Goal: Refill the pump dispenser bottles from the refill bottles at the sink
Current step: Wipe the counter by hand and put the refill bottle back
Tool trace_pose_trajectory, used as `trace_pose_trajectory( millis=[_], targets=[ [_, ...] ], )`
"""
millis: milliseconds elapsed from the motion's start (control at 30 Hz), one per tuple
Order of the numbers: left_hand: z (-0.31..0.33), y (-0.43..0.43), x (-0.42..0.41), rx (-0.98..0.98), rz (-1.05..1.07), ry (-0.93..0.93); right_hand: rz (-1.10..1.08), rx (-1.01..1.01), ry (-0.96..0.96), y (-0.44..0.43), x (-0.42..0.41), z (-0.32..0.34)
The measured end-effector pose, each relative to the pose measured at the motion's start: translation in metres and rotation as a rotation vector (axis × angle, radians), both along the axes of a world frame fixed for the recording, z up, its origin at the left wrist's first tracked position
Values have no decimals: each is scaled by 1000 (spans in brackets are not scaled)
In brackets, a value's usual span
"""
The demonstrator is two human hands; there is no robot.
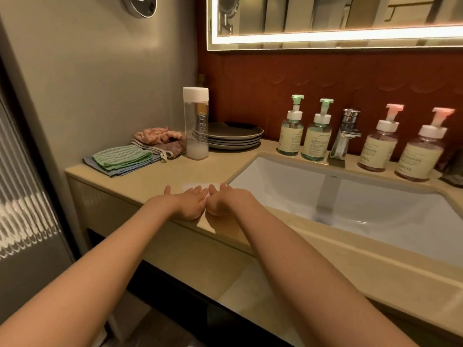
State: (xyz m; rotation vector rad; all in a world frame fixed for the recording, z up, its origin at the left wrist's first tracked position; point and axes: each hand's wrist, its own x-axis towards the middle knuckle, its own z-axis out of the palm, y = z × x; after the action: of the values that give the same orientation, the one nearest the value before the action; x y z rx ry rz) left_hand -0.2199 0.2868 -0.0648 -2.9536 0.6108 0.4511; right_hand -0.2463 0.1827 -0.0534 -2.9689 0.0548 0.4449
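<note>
Two bare forearms reach in from the bottom edge. The left hand [186,202] and right hand [224,200] lie side by side, touching, at the front of the beige worktop [155,176], just left of the white sink [275,176]. Both seem to be palm up, with the fingers [198,190] released, loosely cupped and grasping nothing.

The pump bottles stand well apart from the hands, in a row along the back edge behind the basin. Two green-topped pump bottles [290,131] are left of the chrome tap [347,131], and two pink-topped pump bottles [378,146] are right of it. The open basin lies between the hands and that row.

A tall clear bottle [196,121] with a white cap stands upright at the back left, with milky liquid in its bottom part. Just behind it is a stack of grey plates [235,137]. To its left lie folded cloths [122,159] in green and blue, with a pink cloth [156,135] further back. A lit mirror [325,38] hangs above.
</note>
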Motion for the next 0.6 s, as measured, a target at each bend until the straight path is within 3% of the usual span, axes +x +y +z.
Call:
trace_pose_trajectory(
  millis=[200, 600],
  targets=[
    [-4, -10, -37, -3, -94, -20, 10, 5, -79, -18, -38, -11],
    [-5, -82, -96, -14, -353, -31, -186, -1, -98, -88, -119, -16]
  ],
)
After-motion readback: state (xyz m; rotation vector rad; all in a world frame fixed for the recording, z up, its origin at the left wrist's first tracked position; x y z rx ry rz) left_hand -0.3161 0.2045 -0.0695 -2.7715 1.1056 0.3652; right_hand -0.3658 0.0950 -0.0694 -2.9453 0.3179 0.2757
